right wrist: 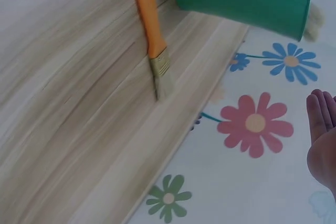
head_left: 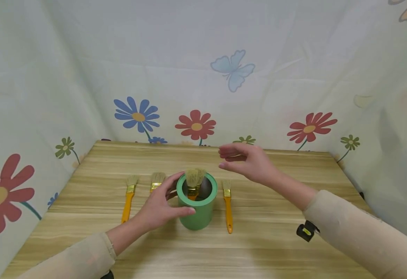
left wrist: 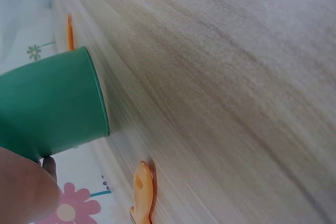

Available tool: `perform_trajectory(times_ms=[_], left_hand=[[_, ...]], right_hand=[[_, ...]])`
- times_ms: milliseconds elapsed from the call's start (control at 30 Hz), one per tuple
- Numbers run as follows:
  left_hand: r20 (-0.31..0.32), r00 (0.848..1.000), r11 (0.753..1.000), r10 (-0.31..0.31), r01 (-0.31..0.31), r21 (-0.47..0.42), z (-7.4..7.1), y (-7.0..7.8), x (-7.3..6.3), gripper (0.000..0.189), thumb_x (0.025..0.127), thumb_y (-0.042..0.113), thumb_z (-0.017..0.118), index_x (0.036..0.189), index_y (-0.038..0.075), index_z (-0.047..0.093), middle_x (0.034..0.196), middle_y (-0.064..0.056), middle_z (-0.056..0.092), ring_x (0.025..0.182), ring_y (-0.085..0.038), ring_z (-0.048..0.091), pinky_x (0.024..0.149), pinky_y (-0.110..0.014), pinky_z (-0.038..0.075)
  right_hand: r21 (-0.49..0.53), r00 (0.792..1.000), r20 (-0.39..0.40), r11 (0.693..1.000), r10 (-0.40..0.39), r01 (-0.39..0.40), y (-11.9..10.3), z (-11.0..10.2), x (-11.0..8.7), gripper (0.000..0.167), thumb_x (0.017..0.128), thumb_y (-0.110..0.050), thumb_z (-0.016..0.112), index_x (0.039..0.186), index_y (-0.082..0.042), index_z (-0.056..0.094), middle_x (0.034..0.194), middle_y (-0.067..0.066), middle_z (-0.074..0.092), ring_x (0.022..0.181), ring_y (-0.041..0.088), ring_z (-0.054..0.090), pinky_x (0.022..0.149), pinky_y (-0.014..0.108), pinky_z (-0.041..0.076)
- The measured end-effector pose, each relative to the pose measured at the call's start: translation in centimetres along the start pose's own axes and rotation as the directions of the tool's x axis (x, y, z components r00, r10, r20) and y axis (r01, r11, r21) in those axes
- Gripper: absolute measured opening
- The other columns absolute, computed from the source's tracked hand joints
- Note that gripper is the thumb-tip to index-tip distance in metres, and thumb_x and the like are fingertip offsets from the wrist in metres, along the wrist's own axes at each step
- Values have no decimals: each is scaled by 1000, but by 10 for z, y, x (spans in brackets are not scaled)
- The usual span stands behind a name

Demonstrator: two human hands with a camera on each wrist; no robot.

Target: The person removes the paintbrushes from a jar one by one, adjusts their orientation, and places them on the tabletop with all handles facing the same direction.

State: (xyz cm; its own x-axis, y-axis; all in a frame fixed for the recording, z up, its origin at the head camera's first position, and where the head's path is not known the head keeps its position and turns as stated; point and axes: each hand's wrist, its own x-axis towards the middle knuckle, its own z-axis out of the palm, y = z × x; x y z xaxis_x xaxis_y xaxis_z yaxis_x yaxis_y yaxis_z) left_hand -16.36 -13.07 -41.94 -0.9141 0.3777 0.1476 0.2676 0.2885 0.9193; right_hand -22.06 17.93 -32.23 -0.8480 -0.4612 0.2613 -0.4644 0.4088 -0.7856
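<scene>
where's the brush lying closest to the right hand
In the head view, that brush lies on the wooden table just right of the green can, below and slightly left of the right hand in the picture.

I can't follow all the left fingers (head_left: 170, 181), partly hidden behind the green can (head_left: 196, 219), and the brush (head_left: 157, 178) just beyond them loses its handle behind the hand. Right of those fingers, the bristles in the can (head_left: 192, 178) overlap too closely to count, their handles mostly sunk from sight. By the right wrist's view, the edge crops the hand behind the right fingers (right wrist: 316, 116).
</scene>
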Motion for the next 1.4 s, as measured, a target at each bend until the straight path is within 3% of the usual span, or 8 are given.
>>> perform_trajectory(times_ms=[133,500,867,1400], left_hand=[[0,1000,1000,4,-4,-2,0,-1,0,99,83,31,95,164,20,39,158,-6,54,145,-33,53,119,-57,45],[2,1000,1000,7,-7,-9,-1,-3,1,99,83,31,95,164,19,39,158,-6,54,145,-32,52,120,-57,45],[9,1000,1000,3,-3,-3,-1,-6,2,99,84,32,94,164,18,38,159,-6,53,146,-32,52,120,-56,44],[9,1000,1000,-3,3,0,-1,-7,2,100,84,32,94,164,16,37,160,-7,52,146,-32,52,120,-55,44]], right_hand=[[31,1000,22,999,-10,10,-10,4,-3,48,93,-15,86,136,-3,71,126,7,77,115,19,74,97,31,62],[95,995,89,994,-55,46,-24,22,-7,45,92,-12,86,134,-2,72,125,10,77,113,23,75,98,34,62],[105,978,207,994,21,-44,-19,35,-8,41,94,-13,84,133,-2,73,122,8,78,109,19,77,92,29,63],[124,975,220,991,16,-44,-18,50,0,46,93,-11,84,136,0,70,127,11,77,112,19,77,94,28,62]])
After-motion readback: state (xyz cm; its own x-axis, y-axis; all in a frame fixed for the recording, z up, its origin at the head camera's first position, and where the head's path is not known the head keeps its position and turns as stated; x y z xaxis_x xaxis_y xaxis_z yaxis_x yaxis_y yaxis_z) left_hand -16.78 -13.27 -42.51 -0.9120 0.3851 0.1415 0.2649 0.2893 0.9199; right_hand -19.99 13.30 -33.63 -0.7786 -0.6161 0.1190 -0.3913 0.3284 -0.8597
